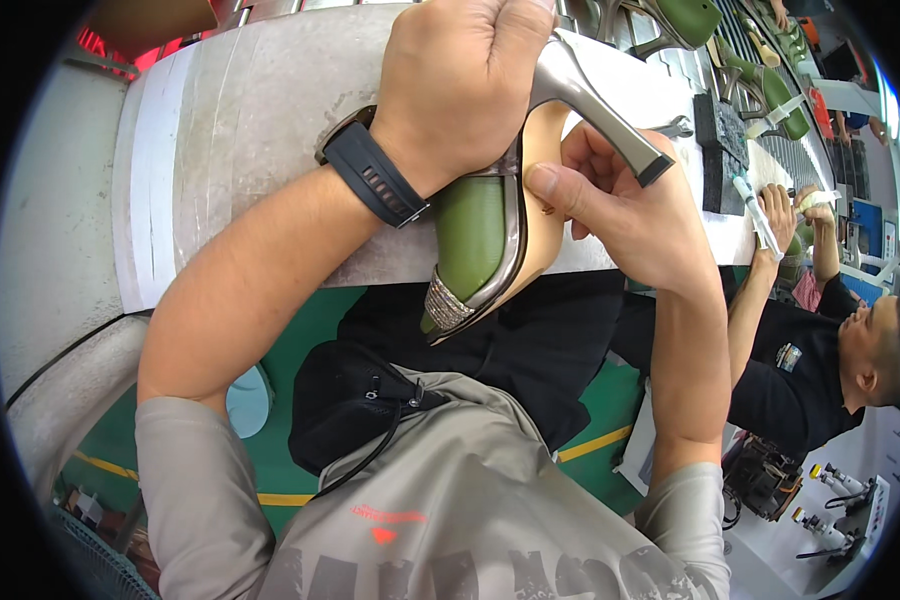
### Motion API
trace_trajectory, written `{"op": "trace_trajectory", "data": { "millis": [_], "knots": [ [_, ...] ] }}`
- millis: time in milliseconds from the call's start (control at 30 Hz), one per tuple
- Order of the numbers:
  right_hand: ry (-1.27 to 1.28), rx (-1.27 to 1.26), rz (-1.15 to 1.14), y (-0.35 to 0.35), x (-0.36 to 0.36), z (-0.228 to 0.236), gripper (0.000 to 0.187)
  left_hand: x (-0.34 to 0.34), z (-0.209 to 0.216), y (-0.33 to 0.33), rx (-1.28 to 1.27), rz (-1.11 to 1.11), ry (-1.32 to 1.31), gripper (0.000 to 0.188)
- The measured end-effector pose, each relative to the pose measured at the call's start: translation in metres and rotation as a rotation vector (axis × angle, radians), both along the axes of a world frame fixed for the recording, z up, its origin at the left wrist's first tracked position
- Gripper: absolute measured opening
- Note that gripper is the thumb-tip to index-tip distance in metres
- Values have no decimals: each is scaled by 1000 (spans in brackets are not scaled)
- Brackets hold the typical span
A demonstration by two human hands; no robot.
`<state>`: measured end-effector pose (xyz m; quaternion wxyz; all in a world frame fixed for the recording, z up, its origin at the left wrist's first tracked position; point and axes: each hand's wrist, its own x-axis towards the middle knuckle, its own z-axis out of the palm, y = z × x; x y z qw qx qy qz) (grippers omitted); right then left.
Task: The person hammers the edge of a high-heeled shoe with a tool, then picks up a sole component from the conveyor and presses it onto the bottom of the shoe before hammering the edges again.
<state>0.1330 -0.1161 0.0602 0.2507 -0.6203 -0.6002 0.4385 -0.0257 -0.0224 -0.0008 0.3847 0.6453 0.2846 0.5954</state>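
A high-heeled shoe (542, 225) is tilted over the bench's near edge, its toe pointing down towards me. It has a tan sole, a metallic grey heel (602, 105), grey trim and a sparkling stone-covered band at the toe. A green last (472, 232) fills it. My left hand (462, 88) is closed around the shoe's back end, hiding that part. On the right, my right hand (638, 205) has its thumb pressed to the sole and its fingers curled beside it. A small dark spot shows by the thumb, too small to name.
The pale worktop (260, 130) spreads out to the left. A black block (720, 150) and a wrench (680, 126) lie to the right. More green lasts with heels (685, 22) stand behind. At far right a co-worker (800, 365) handles a similar piece.
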Motion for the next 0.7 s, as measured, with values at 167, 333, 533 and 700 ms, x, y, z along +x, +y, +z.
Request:
{"op": "trace_trajectory", "data": {
  "millis": [167,333,533,700],
  "knots": [
    [-27,136,-69,-6,-6,-21,21,4,1,4,18,-26,-3,34],
    [114,349,-261,11,-10,-40,30,8,-5,13,83,-55,21,30],
    [336,190,-278,-7,0,-47,31,0,4,8,-31,-166,87,28],
    [475,-34,-216,-38,1,-30,46,-8,6,14,-3,-228,231,35]
  ]
}}
